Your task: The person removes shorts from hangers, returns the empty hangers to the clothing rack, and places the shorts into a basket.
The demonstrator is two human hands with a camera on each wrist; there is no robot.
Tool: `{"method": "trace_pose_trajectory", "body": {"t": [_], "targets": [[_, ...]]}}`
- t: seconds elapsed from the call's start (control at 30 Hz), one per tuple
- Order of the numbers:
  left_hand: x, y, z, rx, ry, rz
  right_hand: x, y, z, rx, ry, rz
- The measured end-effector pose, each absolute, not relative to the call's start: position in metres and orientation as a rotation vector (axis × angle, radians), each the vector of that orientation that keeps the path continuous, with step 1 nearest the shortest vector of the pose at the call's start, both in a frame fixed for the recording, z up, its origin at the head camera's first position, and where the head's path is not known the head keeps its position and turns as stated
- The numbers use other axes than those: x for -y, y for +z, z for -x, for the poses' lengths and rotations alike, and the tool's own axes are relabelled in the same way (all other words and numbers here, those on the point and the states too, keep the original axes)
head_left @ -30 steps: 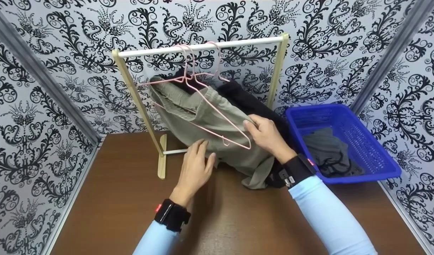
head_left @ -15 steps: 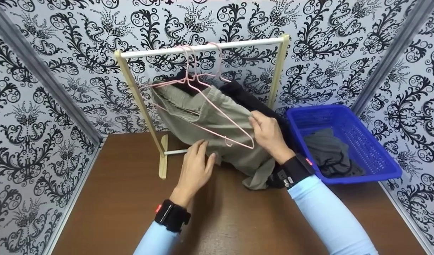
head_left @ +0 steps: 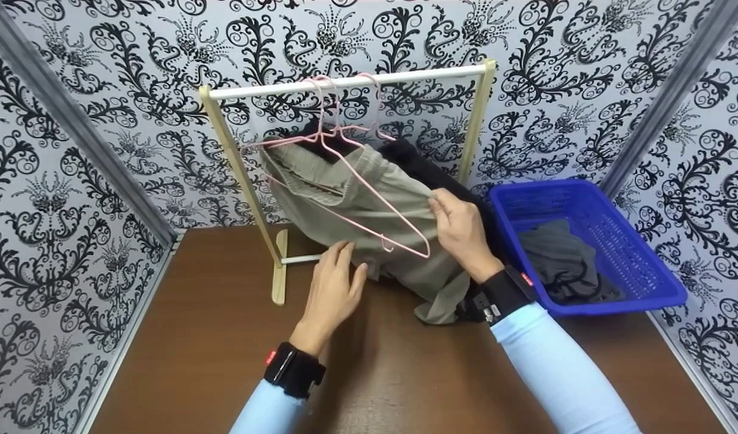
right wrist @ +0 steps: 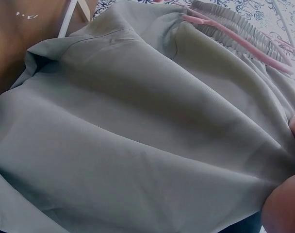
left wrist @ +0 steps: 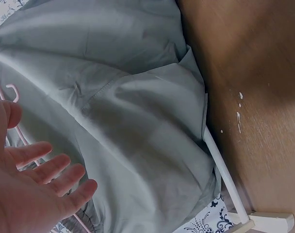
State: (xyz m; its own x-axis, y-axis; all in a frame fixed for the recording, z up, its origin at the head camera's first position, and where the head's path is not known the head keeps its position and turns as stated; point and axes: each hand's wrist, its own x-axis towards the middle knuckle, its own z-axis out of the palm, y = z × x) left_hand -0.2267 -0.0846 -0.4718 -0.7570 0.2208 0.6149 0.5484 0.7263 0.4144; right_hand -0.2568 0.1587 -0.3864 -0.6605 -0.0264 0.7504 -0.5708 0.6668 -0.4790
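While the right hand (head_left: 462,232) pinches a fold of the olive garment (head_left: 369,211) hanging on a pink hanger (head_left: 369,199) from the rack (head_left: 344,84) near the table's (head_left: 194,337) back edge, the left hand (head_left: 332,289), fingers spread loose, rests against its lower hem.

The right hand (head_left: 462,232) lifted the grey-green garment (head_left: 369,211) slightly.
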Motion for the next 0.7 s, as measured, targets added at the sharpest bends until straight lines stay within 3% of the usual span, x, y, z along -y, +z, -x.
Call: {"method": "trace_pose_trajectory", "body": {"t": [0.7], "targets": [[0.089,-0.477,0.226,2.370,-0.796,0.570,-0.170,-0.390,0.256,2.072,1.010,-0.441]]}}
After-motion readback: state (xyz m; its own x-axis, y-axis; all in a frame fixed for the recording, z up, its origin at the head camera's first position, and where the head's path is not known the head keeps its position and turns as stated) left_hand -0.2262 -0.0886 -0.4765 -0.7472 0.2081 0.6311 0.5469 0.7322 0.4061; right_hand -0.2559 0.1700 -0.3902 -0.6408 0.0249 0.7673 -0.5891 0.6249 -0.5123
